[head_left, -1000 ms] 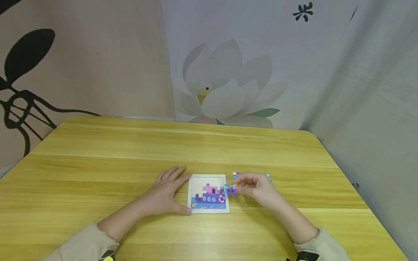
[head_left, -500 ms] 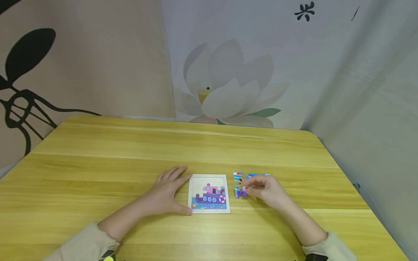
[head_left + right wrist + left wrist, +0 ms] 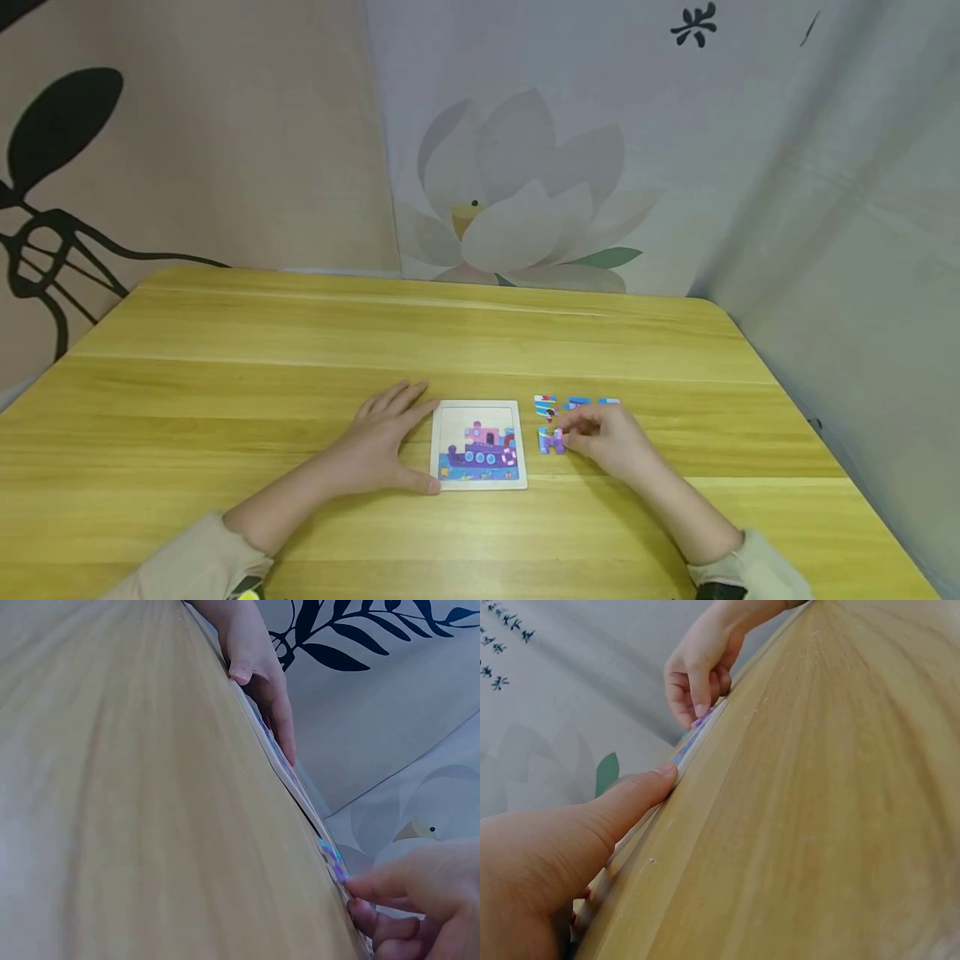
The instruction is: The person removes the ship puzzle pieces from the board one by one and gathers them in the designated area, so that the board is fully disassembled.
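In the head view a square puzzle board [image 3: 478, 403] with a pale frame lies flat, its lower part filled with a purple and pink ship picture. My left hand [image 3: 382, 442] spreads along its left side; the thumb touches the lower left corner, and the index finger reaches the upper left one. To the right of the board, my right hand [image 3: 606, 435] pinches a purple and blue puzzle piece [image 3: 551, 441] by its right edge, low at the table. In the right wrist view the thumb meets that puzzle piece [image 3: 334, 862]; the other fingertips are partly hidden.
Behind the right hand lie more puzzle pieces: one striped piece [image 3: 545, 406], a blue and purple piece [image 3: 577, 402], and another piece [image 3: 610, 401] partly covered by the hand. All rest on a wooden table [image 3: 300, 333], with a printed curtain [image 3: 525, 167] behind.
My right hand has moved right with the purple piece, from the board's right edge to beside the loose pieces, then stayed nearly still. My left hand has not moved.
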A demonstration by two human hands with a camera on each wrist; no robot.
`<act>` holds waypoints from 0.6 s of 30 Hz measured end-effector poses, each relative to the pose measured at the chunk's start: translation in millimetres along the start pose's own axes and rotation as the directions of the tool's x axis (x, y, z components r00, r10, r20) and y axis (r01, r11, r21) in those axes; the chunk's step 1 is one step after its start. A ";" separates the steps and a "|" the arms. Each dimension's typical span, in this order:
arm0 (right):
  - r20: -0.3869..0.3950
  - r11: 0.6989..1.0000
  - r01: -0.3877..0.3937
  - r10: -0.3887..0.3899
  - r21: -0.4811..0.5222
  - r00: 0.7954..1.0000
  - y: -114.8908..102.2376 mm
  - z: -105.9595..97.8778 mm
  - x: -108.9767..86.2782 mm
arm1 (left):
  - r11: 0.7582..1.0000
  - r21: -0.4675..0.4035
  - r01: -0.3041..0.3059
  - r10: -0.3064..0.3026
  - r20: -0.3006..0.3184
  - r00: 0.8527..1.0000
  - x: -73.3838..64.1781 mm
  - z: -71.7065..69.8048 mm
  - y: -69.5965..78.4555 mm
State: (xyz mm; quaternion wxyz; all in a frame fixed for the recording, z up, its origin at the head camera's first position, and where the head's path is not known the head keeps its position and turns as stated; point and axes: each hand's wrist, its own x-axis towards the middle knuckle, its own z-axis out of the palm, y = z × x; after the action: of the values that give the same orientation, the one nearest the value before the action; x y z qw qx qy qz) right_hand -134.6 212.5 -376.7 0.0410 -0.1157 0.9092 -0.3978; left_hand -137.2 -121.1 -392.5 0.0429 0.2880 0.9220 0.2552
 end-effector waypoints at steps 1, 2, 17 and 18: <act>-0.008 1.000 0.004 -0.004 -0.021 1.000 -0.6 0.2 0.1 | 1.000 -0.002 0.001 -0.001 0.000 1.000 -0.1 0.0 0.1; -0.016 0.999 0.009 -0.009 -0.041 1.000 -1.1 0.2 0.3 | 1.000 -0.003 0.001 -0.001 -0.001 1.000 -0.1 -0.1 0.2; -0.029 0.998 0.026 -0.027 -0.050 0.999 -1.4 2.9 -1.9 | 1.000 -0.008 0.001 -0.001 0.002 1.000 0.0 0.6 0.3; -0.026 0.998 0.027 -0.028 -0.049 0.999 -1.7 2.6 -1.9 | 1.000 -0.008 0.000 0.000 0.001 1.000 0.0 0.5 0.4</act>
State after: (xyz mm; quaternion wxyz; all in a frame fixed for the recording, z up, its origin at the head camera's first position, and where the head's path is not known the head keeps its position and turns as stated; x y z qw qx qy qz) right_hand -132.0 210.0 -377.3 0.0207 -0.1240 0.9174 -0.3777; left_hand -136.9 -120.6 -392.7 0.0443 0.2877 0.9210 0.2588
